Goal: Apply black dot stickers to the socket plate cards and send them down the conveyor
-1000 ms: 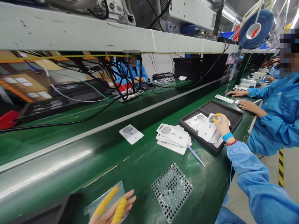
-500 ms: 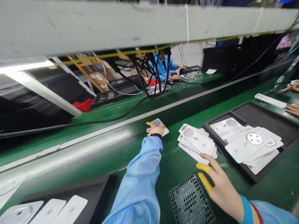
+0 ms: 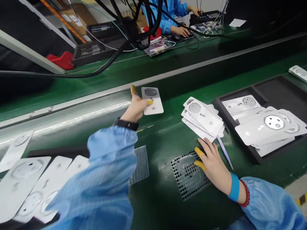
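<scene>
My left hand (image 3: 136, 107), with yellow finger cots, pinches a single white cover plate (image 3: 152, 100) with a grey round window at the edge of the green belt. My right hand (image 3: 212, 166) lies flat with spread fingers on a clear sheet of small black dots (image 3: 185, 177). A loose stack of white plates (image 3: 202, 118) lies just beyond my right hand, with a thin lilac stick (image 3: 224, 150) beside it.
A black tray (image 3: 283, 95) at the right holds more white plates (image 3: 270, 127). Another black tray with white plates (image 3: 26, 179) sits at the lower left. A second dotted sheet (image 3: 141, 164) lies under my left sleeve. Across the belt a person in blue (image 3: 172, 16) works among cables.
My view has dropped toward the bench. My left hand reached out and took hold of the single plate. My right hand left the tray and came down flat on the dotted sheet.
</scene>
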A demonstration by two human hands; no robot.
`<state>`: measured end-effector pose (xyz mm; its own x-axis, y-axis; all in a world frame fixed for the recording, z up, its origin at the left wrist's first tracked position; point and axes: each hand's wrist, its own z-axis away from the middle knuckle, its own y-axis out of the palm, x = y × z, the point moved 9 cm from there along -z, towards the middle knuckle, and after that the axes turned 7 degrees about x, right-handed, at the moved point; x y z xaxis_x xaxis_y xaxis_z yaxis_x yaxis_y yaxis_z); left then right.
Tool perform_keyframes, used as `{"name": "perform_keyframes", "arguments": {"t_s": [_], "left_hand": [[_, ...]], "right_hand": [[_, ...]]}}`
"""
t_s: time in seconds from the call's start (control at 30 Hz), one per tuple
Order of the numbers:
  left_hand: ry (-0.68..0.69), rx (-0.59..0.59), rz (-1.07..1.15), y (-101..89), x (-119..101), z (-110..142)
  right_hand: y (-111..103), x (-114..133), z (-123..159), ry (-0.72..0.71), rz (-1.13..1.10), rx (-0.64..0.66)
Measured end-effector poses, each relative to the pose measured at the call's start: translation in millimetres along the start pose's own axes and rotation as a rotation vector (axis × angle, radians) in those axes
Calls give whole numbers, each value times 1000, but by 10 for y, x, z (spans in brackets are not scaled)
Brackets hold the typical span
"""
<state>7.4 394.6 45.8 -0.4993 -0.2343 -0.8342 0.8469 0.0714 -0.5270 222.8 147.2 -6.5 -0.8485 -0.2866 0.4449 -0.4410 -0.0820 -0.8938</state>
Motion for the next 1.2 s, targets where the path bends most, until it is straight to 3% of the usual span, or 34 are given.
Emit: {"name": "perform_keyframes", "arguments": {"t_s": [0.1,0.2,0.3,0.37,0.43,0.5,0.57,0.67,0.87,1.07,1.2], "left_hand": [[6,124,199,-163,361,692],[-96,237,340,-158,833,1421],[-147,410,422,77,1073,2007],[-156,533,468,267,1099,2298],[-167,607,508,401,1098,2500],[-190,613,541,466,1128,2611],[-216,578,573,488,1188,2656],[-244,521,627,502,1275,2674],[-328,475,726,526,1342,2732],[-424,447,800,544,1406,2755],[-452,445,811,541,1428,2751]], "right_hand": [[-57,-75,-27,-16,-177,0],[-145,-108,-93,-34,-598,122],[-169,51,-200,-79,-897,397],[-187,203,-286,-147,-904,537],[-179,324,-366,-215,-804,596],[-183,401,-423,-259,-670,531],[-266,456,-418,-273,-527,312],[-374,637,-193,-336,-364,-3],[-44,971,148,-506,-309,27],[18,1241,297,-680,152,-134],[89,1453,372,-839,347,-155]]}}
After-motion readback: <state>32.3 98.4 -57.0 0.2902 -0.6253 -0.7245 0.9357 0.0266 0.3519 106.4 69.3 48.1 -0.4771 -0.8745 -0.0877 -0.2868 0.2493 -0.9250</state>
